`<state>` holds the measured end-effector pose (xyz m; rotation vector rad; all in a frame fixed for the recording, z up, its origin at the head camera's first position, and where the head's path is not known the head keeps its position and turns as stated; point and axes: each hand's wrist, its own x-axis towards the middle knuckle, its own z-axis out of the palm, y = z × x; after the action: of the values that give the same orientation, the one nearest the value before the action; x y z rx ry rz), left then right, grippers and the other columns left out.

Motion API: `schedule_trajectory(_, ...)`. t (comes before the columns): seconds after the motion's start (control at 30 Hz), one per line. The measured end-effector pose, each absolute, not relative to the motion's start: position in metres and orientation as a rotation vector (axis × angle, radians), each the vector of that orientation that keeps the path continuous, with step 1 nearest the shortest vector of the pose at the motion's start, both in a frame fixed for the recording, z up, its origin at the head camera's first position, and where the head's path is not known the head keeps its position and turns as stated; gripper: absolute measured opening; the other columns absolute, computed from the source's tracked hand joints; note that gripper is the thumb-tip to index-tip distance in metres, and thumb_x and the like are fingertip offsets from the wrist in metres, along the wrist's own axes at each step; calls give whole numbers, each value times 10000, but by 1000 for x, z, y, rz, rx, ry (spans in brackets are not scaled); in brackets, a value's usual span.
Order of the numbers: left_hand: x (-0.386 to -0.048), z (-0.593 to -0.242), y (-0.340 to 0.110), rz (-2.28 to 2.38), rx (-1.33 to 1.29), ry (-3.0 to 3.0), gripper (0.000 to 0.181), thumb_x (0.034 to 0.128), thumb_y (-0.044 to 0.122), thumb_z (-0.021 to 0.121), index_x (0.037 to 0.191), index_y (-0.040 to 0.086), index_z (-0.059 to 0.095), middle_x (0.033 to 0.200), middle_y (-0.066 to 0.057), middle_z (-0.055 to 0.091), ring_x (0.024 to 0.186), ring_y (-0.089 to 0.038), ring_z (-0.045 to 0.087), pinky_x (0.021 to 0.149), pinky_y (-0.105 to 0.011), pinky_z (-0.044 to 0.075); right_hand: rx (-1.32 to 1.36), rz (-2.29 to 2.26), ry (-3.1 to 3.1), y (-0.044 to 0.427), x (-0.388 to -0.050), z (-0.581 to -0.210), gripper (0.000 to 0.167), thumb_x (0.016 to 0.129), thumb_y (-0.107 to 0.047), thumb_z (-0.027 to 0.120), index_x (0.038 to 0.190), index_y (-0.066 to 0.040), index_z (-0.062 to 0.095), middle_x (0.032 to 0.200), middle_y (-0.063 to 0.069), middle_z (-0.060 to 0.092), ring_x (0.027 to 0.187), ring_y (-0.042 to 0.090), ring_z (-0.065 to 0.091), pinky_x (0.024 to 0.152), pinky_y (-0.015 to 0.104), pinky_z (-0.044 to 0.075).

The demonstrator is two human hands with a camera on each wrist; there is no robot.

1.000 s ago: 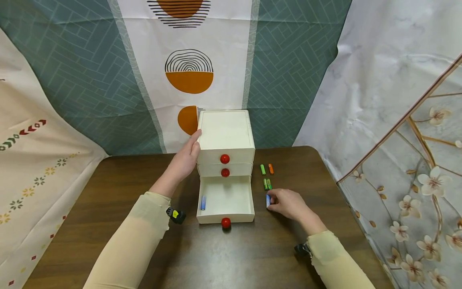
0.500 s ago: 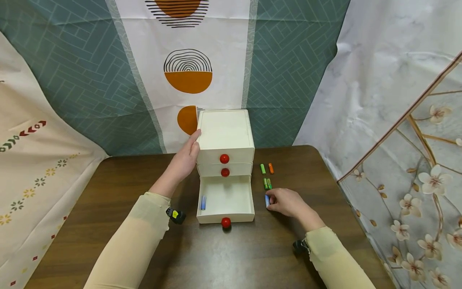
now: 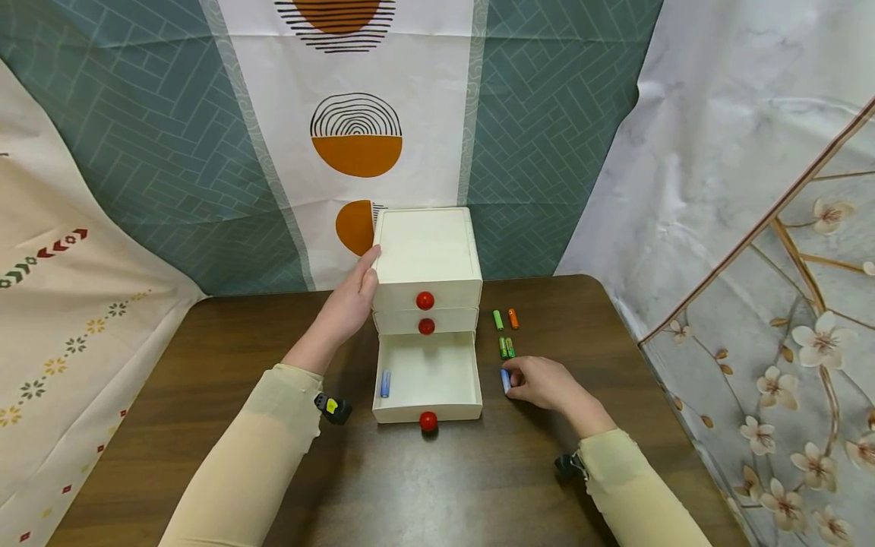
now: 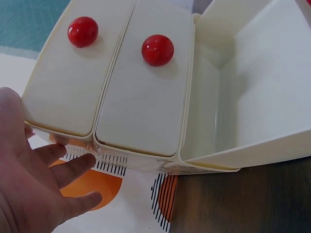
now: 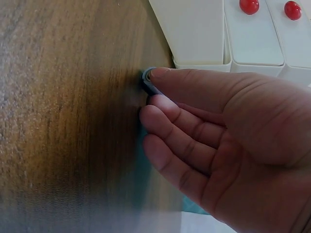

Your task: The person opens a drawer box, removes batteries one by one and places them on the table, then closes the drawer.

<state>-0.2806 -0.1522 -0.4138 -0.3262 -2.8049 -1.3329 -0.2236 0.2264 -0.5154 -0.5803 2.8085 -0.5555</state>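
A white drawer unit [image 3: 427, 247] with red knobs stands at the table's back. Its bottom drawer [image 3: 437, 380] is pulled out, and a blue battery [image 3: 386, 384] lies along the left side inside. My left hand [image 3: 347, 304] rests against the unit's left side with its fingers extended; the left wrist view shows those fingers [image 4: 73, 170] spread beside the casing. To the right of the drawer, my right hand [image 3: 547, 384] pinches a second blue battery [image 3: 506, 381] between thumb and fingers at the tabletop. In the right wrist view only this battery's end [image 5: 147, 76] shows at the thumb tip.
Beyond my right hand lie a pair of green batteries [image 3: 506, 348], a light green battery [image 3: 497, 320] and an orange battery [image 3: 513, 319]. The brown table [image 3: 424, 486] reaches a patterned cloth [image 3: 547, 152] behind and more cloth on both sides.
The blue battery in my right hand has shifted slightly left and tilted a little. My left hand and the open drawer stay in place.
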Motion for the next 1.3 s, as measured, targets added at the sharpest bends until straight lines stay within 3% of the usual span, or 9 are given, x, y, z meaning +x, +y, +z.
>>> schedule_trajectory(1.3, -280, -414, -152, -1322, -337, -2788, 642, 1174, 458, 207, 1795, 300, 165, 1835, -23, 194, 1663, -300, 255, 1344, -534, 193, -564, -609, 2800, 230, -224, -519, 417, 921, -133, 876, 1317, -84, 759, 866, -120, 652, 783, 91, 569, 767, 376, 512)
